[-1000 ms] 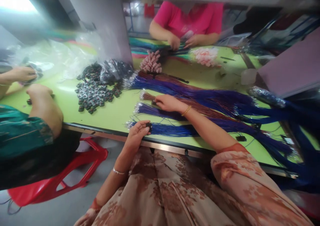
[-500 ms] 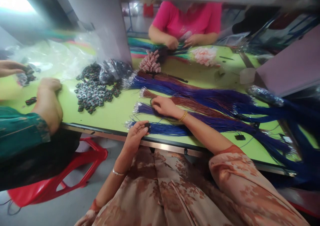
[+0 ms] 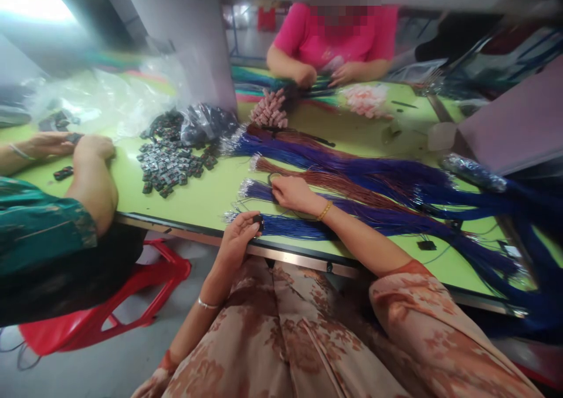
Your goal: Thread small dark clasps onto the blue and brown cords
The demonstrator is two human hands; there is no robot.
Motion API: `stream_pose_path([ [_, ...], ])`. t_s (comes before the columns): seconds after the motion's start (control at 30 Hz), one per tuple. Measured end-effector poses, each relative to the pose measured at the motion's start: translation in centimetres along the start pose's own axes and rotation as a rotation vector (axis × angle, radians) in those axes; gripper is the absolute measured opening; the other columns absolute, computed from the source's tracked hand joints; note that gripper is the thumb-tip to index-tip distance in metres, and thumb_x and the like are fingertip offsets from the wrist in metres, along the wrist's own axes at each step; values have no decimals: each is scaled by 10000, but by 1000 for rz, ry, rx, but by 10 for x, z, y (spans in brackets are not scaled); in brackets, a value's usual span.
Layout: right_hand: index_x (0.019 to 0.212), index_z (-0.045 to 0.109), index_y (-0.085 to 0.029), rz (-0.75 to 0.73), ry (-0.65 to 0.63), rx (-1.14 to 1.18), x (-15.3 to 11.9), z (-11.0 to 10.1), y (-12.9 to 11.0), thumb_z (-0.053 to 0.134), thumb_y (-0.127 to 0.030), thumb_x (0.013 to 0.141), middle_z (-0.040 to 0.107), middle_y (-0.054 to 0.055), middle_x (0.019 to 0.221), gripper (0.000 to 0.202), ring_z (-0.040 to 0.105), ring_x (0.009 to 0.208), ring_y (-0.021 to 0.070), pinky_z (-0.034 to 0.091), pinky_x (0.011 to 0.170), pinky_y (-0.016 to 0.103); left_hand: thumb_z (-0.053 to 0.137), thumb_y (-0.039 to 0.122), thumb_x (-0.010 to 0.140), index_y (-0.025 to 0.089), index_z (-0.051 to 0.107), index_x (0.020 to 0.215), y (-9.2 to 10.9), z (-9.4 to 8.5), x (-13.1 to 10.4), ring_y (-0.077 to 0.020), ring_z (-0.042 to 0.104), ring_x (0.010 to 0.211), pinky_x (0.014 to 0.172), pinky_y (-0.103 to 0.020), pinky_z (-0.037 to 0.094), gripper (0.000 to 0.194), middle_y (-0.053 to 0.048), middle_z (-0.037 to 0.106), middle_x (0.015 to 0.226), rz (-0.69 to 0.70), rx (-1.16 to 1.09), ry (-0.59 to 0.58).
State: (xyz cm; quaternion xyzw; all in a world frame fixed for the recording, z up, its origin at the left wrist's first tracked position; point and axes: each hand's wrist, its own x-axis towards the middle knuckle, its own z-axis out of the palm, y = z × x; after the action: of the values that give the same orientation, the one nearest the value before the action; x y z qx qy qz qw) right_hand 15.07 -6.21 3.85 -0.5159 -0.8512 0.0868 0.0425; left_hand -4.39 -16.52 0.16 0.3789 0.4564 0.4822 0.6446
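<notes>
My left hand (image 3: 237,235) is near the table's front edge, its thumb and fingers closed on a small black connector housing (image 3: 259,222). The blue wire bundle (image 3: 294,227) lies just right of it, with shiny metal terminals at the left end. My right hand (image 3: 294,194) rests over the purple wire bundle (image 3: 259,190), fingers curled together; what is between them is too small to make out. A thin dark loop shows beside its fingertips. Behind that hand lies the brown wire bundle (image 3: 323,178).
Left of the wires is a pile of black connectors (image 3: 169,166) on the green table (image 3: 193,201). A co-worker's hands (image 3: 94,146) are at the far left, above a red stool (image 3: 149,281). Another person in pink (image 3: 343,40) handles wires across the table, near pink connectors (image 3: 269,109).
The view has shifted slightly right. My left hand keeps the black connector housing; my right hand has barely moved. The left co-worker's far hand has come from the dark parts to the other hand.
</notes>
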Motion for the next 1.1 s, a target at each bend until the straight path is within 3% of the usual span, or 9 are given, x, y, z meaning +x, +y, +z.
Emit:
stream_pose_path([
  [0.17, 905, 622, -143, -90, 69, 310, 15, -1, -12, 473, -153, 839, 670, 59, 839, 163, 540, 716, 149, 343, 678, 252, 774, 309, 710, 162, 677, 1056, -2, 3, 2, -108, 604, 770, 698, -221, 514, 388, -41, 674, 917, -9, -24, 8],
  [0.3, 813, 606, -140, -178, 142, 622, 24, -6, -28, 496, -175, 815, 618, 7, 751, 115, 507, 687, 110, 363, 672, 219, 778, 300, 698, 159, 675, 1048, -1, 5, 2, -102, 600, 755, 698, -218, 512, 391, -38, 670, 916, -16, -34, 21],
  [0.53, 752, 599, -145, -113, 100, 939, -4, -4, -37, 532, -235, 776, 501, -46, 595, 115, 397, 561, 80, 314, 555, 201, 761, 280, 707, 192, 650, 1047, 5, 11, 2, -108, 598, 799, 723, -215, 505, 368, -37, 663, 967, 8, -155, 59],
  [0.77, 640, 549, -154, -57, 145, 806, -38, 5, -39, 524, -264, 785, 507, -40, 581, 183, 380, 550, 72, 280, 556, 213, 732, 257, 740, 226, 647, 1060, 1, 13, 11, -111, 594, 865, 783, -218, 494, 332, -23, 640, 982, -18, -266, 61],
  [1.1, 599, 504, -164, -13, 89, 717, -44, 9, -40, 504, -253, 802, 473, -45, 550, 221, 376, 536, 74, 230, 545, 224, 721, 261, 748, 227, 650, 1090, 3, 14, 11, -116, 593, 879, 791, -222, 489, 351, -31, 638, 986, -23, -243, 26],
])
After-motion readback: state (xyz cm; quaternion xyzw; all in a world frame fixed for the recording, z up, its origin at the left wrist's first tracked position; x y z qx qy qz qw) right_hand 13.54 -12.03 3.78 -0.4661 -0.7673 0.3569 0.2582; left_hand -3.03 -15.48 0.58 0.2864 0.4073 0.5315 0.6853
